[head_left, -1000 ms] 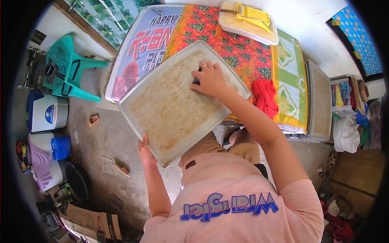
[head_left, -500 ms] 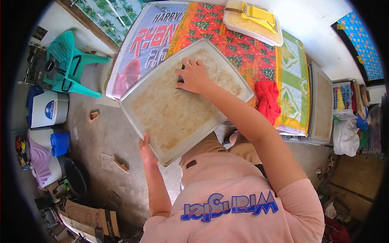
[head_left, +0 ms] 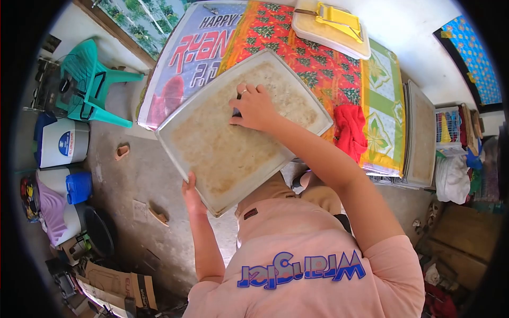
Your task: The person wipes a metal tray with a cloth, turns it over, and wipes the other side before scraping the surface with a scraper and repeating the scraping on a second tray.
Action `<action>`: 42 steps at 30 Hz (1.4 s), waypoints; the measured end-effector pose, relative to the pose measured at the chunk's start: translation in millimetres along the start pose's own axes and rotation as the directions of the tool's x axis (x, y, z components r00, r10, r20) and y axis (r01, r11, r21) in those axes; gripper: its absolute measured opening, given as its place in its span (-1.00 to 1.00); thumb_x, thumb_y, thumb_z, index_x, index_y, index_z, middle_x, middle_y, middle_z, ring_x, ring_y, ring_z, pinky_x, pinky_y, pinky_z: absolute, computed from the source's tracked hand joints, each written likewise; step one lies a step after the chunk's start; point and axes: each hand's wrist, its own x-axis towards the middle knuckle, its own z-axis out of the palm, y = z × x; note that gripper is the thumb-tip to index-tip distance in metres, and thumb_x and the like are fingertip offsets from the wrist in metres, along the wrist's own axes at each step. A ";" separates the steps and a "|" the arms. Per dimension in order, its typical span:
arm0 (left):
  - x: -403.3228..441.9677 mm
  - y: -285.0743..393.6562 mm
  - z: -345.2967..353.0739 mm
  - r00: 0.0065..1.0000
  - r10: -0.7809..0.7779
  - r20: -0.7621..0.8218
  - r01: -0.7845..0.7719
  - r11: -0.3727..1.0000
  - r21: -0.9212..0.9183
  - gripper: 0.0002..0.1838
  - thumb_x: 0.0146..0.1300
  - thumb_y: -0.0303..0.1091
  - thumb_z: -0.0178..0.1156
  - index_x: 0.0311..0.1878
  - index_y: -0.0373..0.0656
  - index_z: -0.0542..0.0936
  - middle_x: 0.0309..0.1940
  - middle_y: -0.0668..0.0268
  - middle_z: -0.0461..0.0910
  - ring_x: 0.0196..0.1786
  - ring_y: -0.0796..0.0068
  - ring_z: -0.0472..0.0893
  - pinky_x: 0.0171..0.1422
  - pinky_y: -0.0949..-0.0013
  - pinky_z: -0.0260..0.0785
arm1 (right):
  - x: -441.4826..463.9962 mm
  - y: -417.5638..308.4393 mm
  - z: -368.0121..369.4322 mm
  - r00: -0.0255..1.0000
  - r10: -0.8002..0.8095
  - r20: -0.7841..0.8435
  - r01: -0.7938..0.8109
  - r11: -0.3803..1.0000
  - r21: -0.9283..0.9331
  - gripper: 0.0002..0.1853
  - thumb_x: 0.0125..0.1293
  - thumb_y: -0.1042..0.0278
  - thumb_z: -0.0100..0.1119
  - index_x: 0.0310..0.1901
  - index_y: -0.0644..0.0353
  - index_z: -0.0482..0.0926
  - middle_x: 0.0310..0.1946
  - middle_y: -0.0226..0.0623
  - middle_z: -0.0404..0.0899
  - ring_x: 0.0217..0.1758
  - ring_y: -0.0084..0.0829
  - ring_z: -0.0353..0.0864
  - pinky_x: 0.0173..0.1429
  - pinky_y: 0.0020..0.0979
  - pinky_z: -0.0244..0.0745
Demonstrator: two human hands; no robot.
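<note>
A rectangular metal tray with a worn, brown-stained surface is tilted at an angle over the near edge of the table. My left hand grips its lower left edge, thumb on top. On the tray's upper middle, my right hand is closed around a small dark object, pressed to the surface; most of that object is hidden by the fingers. Right of the tray a crumpled red cloth lies at the table's near edge.
The table has patterned covers. At its back stands a white container with a yellow tool on top. Similar trays stand upright at the right. A green chair and a cooler are left.
Compared with one second ago, my right hand has moved left across the tray with the dark object. Since half a second ago it has shifted only slightly. My left hand keeps its hold.
</note>
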 end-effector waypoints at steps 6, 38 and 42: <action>0.2 -2.2 -3.6 0.999 -0.005 -0.048 0.005 1.000 0.016 -0.45 0.44 -0.22 0.13 0.36 -0.35 0.31 0.21 0.09 0.48 0.17 0.22 0.56 0.20 0.19 0.47 | 16.8 36.4 -11.8 0.925 0.373 0.066 -0.373 0.928 -0.025 -0.56 0.02 -0.18 0.35 -0.15 -0.11 0.71 0.05 -0.16 0.52 0.24 -0.15 0.40 0.14 -0.06 0.26; 1.0 -7.4 1.8 1.000 0.011 0.027 -0.010 1.000 -0.027 -0.45 0.45 -0.20 0.11 0.35 -0.36 0.30 0.22 0.08 0.48 0.19 0.20 0.54 0.24 0.15 0.44 | -83.9 -50.9 -31.3 0.957 -0.249 0.150 0.225 0.961 0.159 -0.67 0.00 -0.11 0.41 -0.28 -0.15 0.62 -0.09 -0.32 0.43 -0.01 -0.27 0.40 0.06 -0.24 0.21; -1.3 -5.8 3.2 1.000 0.000 0.020 0.001 1.000 -0.021 -0.46 0.46 -0.21 0.11 0.34 -0.36 0.31 0.21 0.08 0.48 0.19 0.20 0.54 0.23 0.15 0.44 | -77.4 -43.8 -33.3 0.972 -0.196 0.133 0.175 0.972 0.154 -0.68 0.00 -0.09 0.42 -0.29 -0.15 0.62 -0.09 -0.32 0.42 0.00 -0.27 0.39 0.06 -0.23 0.21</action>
